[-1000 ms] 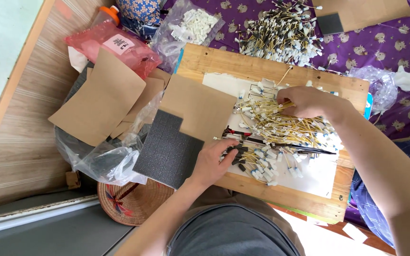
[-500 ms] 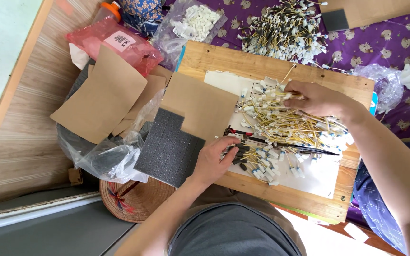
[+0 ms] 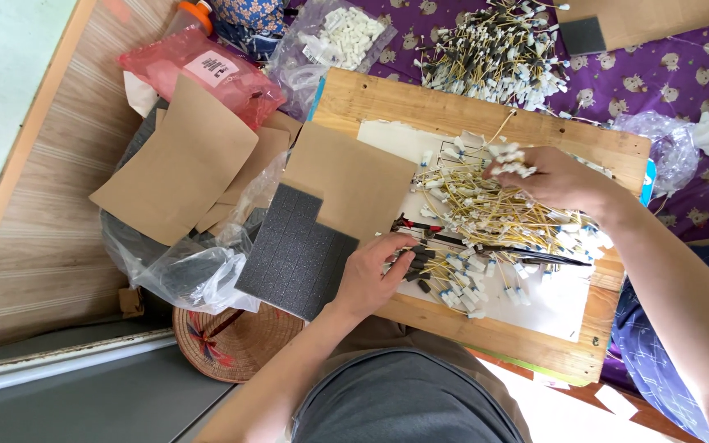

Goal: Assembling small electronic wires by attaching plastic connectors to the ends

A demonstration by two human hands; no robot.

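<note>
- Purple patterned cloth (image 3: pixel 683 90) covers the far ground, with pale wood-look flooring (image 3: pixel 51 205) off to one side.
- On the cloth lies a flat wooden board (image 3: pixel 387 102), serving as the worktop, with a white paper sheet (image 3: pixel 551 299) spread on it.
- A loose bundle of yellow wires with small white plastic connectors (image 3: pixel 486 213) lies across the middle of the sheet.
- The right hand (image 3: pixel 555 176) rests over the far end of that bundle, its grip pinched shut on a few white connector ends (image 3: pixel 512 157) lifted off the pile.
- The left hand (image 3: pixel 375 275) sits at the near edge of the board, grip closed on a small cluster of dark-tipped wire ends (image 3: pixel 416 267) beside the bundle.
- Just left of that hand lies a dark grey gridded foam pad (image 3: pixel 293 250), partly under a brown cardboard sheet (image 3: pixel 354 176).
- A second heap of finished wires (image 3: pixel 494 49) sits beyond the board on the cloth.
- A clear bag of white connectors (image 3: pixel 338 37) and a red plastic bag (image 3: pixel 207 70) lie at the far left.
- A woven straw hat (image 3: pixel 235 340) shows below the foam pad.
</note>
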